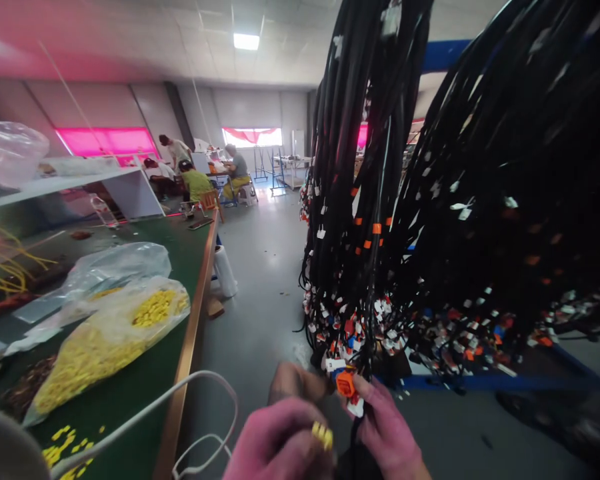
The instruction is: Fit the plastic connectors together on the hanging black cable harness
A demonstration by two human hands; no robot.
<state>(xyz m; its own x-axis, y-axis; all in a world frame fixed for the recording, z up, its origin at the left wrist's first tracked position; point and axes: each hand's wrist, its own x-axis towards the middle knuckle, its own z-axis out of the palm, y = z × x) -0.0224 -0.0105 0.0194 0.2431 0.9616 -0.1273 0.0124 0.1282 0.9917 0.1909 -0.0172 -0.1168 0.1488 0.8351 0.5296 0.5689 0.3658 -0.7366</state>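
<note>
Low in the view, my left hand [280, 443] is closed in a pinch around a small yellow plastic piece [322, 435]. To its right, my right hand [387, 427] grips the end of a black wire harness, with thumb and fingers at an orange connector [345, 383]. A white connector [336, 365] and a blue part sit against the orange one. The yellow piece is a little below and left of the orange connector, apart from it. Just behind my hands hang thick bundles of black harnesses [350, 167] with many white, orange and blue connectors at their lower ends.
On the green-topped table [145, 393] at left lies a clear bag of yellow pieces [95, 353], with loose ones scattered nearby. A white cable [145, 417] loops over the table's edge. A blue rack frame [450, 55] stands at right. Several people sit or stand at far tables.
</note>
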